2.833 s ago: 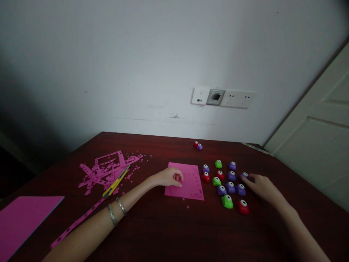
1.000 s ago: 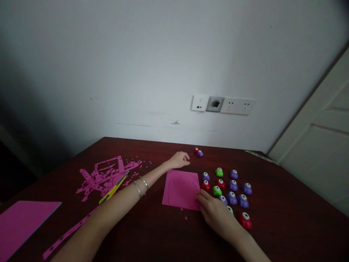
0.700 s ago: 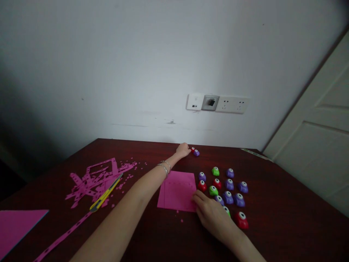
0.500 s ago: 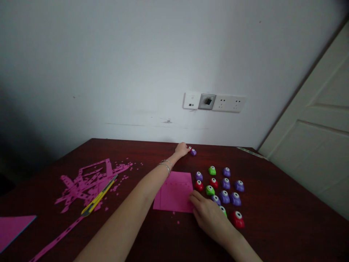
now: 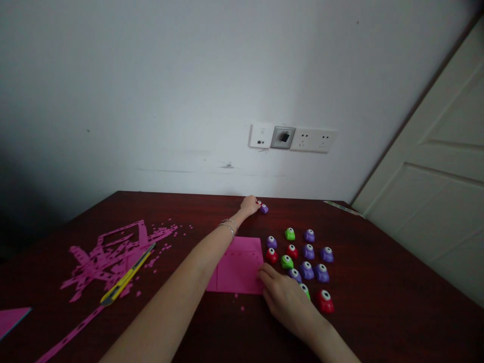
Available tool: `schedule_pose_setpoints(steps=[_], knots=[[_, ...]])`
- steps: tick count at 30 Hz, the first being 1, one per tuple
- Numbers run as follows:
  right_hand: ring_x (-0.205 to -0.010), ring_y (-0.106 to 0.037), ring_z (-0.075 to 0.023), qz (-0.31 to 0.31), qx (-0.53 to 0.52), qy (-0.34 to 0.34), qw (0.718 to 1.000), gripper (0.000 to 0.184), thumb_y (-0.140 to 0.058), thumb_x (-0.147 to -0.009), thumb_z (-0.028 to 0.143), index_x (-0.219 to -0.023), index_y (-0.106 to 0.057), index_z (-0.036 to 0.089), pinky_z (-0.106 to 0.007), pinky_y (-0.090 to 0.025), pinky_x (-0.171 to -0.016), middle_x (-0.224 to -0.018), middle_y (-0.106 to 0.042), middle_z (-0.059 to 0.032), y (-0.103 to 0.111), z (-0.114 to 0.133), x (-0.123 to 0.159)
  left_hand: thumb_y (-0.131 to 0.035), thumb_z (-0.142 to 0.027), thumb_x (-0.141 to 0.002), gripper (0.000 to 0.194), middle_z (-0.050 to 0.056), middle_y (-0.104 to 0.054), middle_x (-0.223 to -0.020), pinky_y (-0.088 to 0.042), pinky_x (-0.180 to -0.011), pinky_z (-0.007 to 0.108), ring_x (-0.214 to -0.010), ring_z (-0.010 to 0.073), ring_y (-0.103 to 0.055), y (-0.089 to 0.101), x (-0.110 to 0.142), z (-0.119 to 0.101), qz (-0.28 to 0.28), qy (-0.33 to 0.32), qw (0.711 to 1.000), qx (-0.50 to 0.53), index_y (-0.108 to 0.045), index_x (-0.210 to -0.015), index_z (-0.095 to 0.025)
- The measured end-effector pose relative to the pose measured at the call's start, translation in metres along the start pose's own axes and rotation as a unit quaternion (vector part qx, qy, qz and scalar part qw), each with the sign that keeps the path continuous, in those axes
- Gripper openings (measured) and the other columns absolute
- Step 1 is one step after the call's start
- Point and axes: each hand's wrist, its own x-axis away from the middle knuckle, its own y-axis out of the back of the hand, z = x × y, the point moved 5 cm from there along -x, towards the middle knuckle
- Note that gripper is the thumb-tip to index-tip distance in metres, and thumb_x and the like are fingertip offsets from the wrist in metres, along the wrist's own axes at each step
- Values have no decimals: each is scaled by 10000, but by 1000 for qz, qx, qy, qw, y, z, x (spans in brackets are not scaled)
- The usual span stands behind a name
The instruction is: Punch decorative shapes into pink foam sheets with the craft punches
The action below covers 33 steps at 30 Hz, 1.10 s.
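My left hand (image 5: 249, 205) reaches to the far side of the table, its fingers closed around a small red craft punch (image 5: 259, 203) that it partly hides. A purple craft punch (image 5: 264, 208) stands right beside it. Nearer to me lies a folded pink paper (image 5: 242, 275) with a row of small punched marks across it. At the paper's right edge is my right hand (image 5: 283, 292), fingers bent together and gripping that edge; the thumb is hidden. Several red, green and purple punches, among them a red one (image 5: 325, 301), stand just right of this hand.
Pink paper scraps (image 5: 109, 257) and tiny cut-outs lie on the left, with a yellow utility knife (image 5: 128, 277) on them. Another pink sheet (image 5: 11, 320) shows at the left edge. A ruler-like strip (image 5: 344, 208) lies at the back right, near the wall.
The view has shifted slightly, so most things sit a little further left in it. Both hands keep their places, the left at the red craft punch, the right at the paper.
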Motion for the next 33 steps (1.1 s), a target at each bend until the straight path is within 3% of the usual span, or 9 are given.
schedule_pose_setpoints(steps=[7, 12, 16, 20, 27, 30, 33], knots=[[-729, -603, -149, -7, 6, 4, 1000, 291, -350, -777, 47, -958, -531, 186, -249, -410, -597, -1009, -562, -38, 2, 1, 1, -590, -299, -759, 201, 127, -674, -896, -405, -672, 239, -838, 193, -602, 0, -2, 1, -30, 0, 999, -22, -684, -843, -143], [-751, -607, -151, -2, -3, 2, 1000, 297, -348, -779, 53, -966, -535, 188, -246, -422, -619, -1018, -560, -41, 1, 1, 0, -577, -314, -762, 221, 99, -667, -770, -373, -602, 231, -697, 156, -577, 4, -1, 3, -42, -25, 999, -18, -694, -806, -131], [-781, -608, -156, 0, -7, -5, 1000, 315, -356, -768, 52, -987, -538, 187, -244, -428, -638, -1030, -556, -46, 1, 1, 0, -569, -334, -754, 261, 42, -612, -622, -333, -549, 227, -577, 122, -505, 20, 3, 1, -46, -75, 996, -4, -697, -763, -107], [-802, -605, -148, -5, -22, -10, 1000, 302, -361, -777, 59, -979, -537, 197, -234, -426, -668, -1034, -554, -37, 1, 0, 1, -586, -324, -726, 249, -1, -569, -585, -312, -547, 211, -583, 103, -468, 54, 15, -6, -49, -141, 989, 13, -697, -748, -102], [-835, -594, -145, -16, -40, -21, 999, 270, -381, -774, 60, -936, -550, 194, -229, -416, -700, -1016, -557, -35, 0, -1, 1, -611, -310, -694, 273, 24, -610, -683, -353, -600, 223, -640, 111, -489, 117, 82, -20, -34, -260, 963, 65, -699, -842, -99], [-847, -591, -146, -24, -51, -16, 998, 273, -385, -771, 60, -935, -557, 194, -227, -414, -707, -1000, -562, -34, 1, 0, 0, -622, -319, -702, 280, 38, -611, -722, -360, -603, 233, -634, 101, -482, 129, 121, -19, -11, -272, 959, 82, -696, -870, -108], [-852, -590, -149, -27, -59, -18, 998, 270, -386, -772, 65, -932, -562, 194, -228, -411, -715, -998, -566, -36, 2, 1, 0, -637, -331, -706, 295, 43, -604, -768, -368, -592, 235, -635, 95, -488, 128, 158, -12, 36, -278, 955, 100, -686, -913, -127]])
